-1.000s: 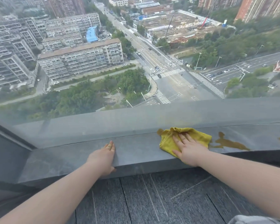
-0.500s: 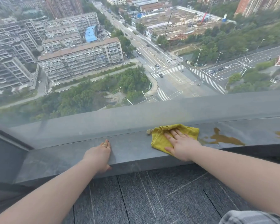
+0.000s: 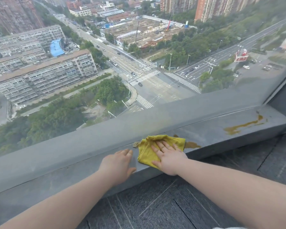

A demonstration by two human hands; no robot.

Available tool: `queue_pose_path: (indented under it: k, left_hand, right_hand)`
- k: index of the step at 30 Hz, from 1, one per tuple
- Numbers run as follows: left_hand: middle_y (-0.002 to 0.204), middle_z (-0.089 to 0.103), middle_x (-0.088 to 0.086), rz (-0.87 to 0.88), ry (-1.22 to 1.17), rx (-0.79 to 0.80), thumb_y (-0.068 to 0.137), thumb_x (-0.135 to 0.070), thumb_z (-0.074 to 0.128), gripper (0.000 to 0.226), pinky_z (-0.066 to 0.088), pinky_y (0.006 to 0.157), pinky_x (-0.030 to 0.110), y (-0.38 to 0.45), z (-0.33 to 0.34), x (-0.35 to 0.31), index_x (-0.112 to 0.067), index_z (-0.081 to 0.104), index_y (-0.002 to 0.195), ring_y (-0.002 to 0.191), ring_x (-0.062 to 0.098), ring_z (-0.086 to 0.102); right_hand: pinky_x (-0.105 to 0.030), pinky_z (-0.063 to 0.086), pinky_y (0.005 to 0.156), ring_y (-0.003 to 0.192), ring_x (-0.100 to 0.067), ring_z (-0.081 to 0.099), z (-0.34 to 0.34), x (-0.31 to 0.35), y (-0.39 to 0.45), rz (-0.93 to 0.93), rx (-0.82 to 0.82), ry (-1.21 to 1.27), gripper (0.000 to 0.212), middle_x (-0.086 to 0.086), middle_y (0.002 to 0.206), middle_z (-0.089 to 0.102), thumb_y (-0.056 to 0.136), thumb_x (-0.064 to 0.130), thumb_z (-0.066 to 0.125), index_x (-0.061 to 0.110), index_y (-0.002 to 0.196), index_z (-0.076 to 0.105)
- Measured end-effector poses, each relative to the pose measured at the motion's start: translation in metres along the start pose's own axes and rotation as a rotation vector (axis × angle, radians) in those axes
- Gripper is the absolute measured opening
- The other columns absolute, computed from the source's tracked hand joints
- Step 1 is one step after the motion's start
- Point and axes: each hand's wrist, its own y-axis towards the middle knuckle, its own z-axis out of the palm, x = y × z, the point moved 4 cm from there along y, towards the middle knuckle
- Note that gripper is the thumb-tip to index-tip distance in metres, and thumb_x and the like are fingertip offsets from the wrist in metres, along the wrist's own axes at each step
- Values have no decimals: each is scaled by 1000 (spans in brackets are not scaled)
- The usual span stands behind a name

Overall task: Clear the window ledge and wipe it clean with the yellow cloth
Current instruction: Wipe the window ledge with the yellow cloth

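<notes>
The yellow cloth (image 3: 157, 150) is lying bunched on the grey window ledge (image 3: 82, 164), w/ the right hand (image 3: 168, 157) pressing it flat, fingers straight and slightly spread. The left hand (image 3: 118, 164) is resting just beside it, fingers together, thumb over the ledge's front edge. Brownish stains (image 3: 243, 126) are marking the ledge further right.

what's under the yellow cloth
The grey window ledge, with brown spill showing at the yellow cloth edges. How far it runs beneath is hidden.
</notes>
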Motion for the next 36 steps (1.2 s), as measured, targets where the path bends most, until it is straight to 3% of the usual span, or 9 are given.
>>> queue_pose_path:
  k: [6, 11, 13, 18, 22, 26, 29, 36]
  left_hand:
    - [162, -6, -3, 185, -4, 49, 89, -61, 47, 91, 15, 120, 34, 64, 3, -52, -18, -2, 154, 149, 12, 0]
    - [162, -6, 0, 203, 47, 74, 89, -57, 52, 94, 22, 119, 38, 78, 11, -56, -14, -2, 153, 149, 16, 3]
    - [162, -5, 1, 212, 68, 82, 88, -58, 52, 95, 22, 119, 38, 79, 11, -48, -14, -2, 153, 149, 16, 4]
    - [162, -3, 2, 241, 115, 85, 88, -58, 52, 95, 21, 119, 35, 70, 39, 22, -13, -2, 153, 149, 17, 7]
    - [162, 1, 2, 247, 118, 54, 85, -61, 52, 97, 26, 117, 37, 75, 45, 47, -13, 2, 153, 148, 17, 12]
    - [162, 4, 1, 259, 122, 41, 84, -62, 52, 98, 29, 116, 36, 80, 49, 62, -13, 3, 153, 148, 16, 14]
    - [162, 2, 2, 268, 122, 36, 85, -61, 51, 97, 28, 116, 37, 82, 52, 72, -13, 3, 153, 148, 17, 14]
    - [162, -2, 0, 291, 111, 1, 88, -60, 48, 94, 28, 116, 37, 83, 61, 95, -13, 0, 153, 149, 16, 10]
  right_hand:
    - [-45, -6, 120, 148, -14, -17, 1, -84, -4, 178, -11, 83, 69, 7, 160, -21, 96, 61, 14, 33, 151, -15]
    - [-45, -4, 121, 148, -15, -16, 0, -133, -8, 306, -40, 159, 69, 7, 160, -21, 95, 63, 12, 34, 151, -14]
    - [-46, -4, 121, 148, -16, -16, 1, -129, -5, 310, -50, 178, 68, 6, 160, -21, 96, 61, 13, 33, 152, -13]
    - [-49, -6, 120, 148, -21, -17, 10, -39, 36, 263, -50, 177, 64, 4, 160, -19, 98, 55, 13, 31, 153, -11]
    - [-49, -10, 119, 148, -21, -18, 12, 26, 57, 72, -46, 92, 63, 4, 161, -17, 99, 53, 16, 31, 153, -9]
    - [-46, -8, 120, 148, -15, -18, 14, 37, 72, 30, -36, 67, 62, 8, 160, -17, 98, 57, 16, 37, 151, -10]
    - [-44, -6, 121, 148, -12, -16, 13, 20, 78, 89, -46, 98, 63, 10, 161, -15, 97, 59, 17, 39, 151, -9]
    - [-47, 0, 120, 150, -19, -10, 16, -40, 78, 428, -70, 201, 64, 5, 162, -14, 98, 57, 15, 34, 153, -7]
